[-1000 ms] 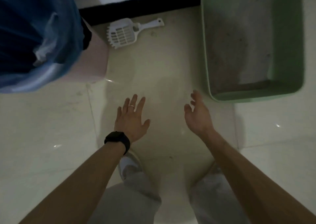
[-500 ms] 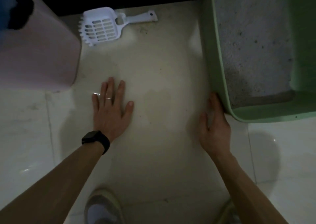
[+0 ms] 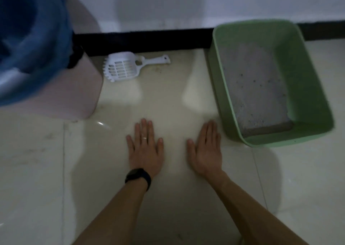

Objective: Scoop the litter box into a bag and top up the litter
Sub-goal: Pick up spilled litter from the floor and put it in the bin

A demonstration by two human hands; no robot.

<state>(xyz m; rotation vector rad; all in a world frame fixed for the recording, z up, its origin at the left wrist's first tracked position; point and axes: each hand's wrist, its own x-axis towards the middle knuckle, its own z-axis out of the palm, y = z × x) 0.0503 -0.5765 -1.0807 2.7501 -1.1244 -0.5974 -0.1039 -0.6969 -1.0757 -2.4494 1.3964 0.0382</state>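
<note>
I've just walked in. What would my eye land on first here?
Probably the two bare hands, the left hand and right hand, spread flat, palms down, low over the pale floor in the middle. To their right sits a green litter box holding grey litter. A white slotted scoop lies at the back by the dark skirting, and a blue bag over a pink bin fills the upper left.

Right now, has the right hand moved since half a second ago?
Yes. The right hand was against the near left corner of the green litter box; now it lies flat on the floor, left of it and apart.
</note>
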